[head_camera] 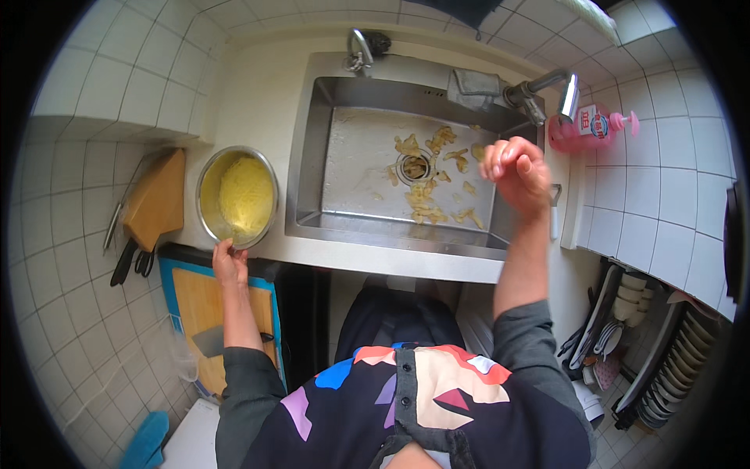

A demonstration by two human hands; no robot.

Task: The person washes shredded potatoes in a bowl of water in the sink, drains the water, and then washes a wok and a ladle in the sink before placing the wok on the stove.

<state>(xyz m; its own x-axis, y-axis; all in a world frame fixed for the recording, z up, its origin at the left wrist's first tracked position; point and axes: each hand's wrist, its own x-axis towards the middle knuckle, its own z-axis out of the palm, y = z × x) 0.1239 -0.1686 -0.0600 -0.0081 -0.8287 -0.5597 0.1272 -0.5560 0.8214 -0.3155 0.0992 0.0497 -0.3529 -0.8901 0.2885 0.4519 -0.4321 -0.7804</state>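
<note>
My left hand (230, 262) grips the near rim of a round steel bowl (209, 214), which stands on the counter left of the sink. Inside it lies a mass of yellow shreds (249, 193). Above the right part of the stainless steel sink (357, 176), my right hand (518, 170) is raised with its fingers curled and slightly blurred; nothing shows in it, though part of the palm is hidden. Brownish peelings (425, 202) are scattered over the sink floor, around and in the drain strainer (415, 168).
Behind the sink are a curved tap (360, 50), a grey cloth (473, 88) and a larger faucet (530, 94). A pink pump bottle (586, 129) and a peeler (554, 214) lie to the right. At left are a wooden knife block (158, 199) and a cutting board with a cleaver (209, 341).
</note>
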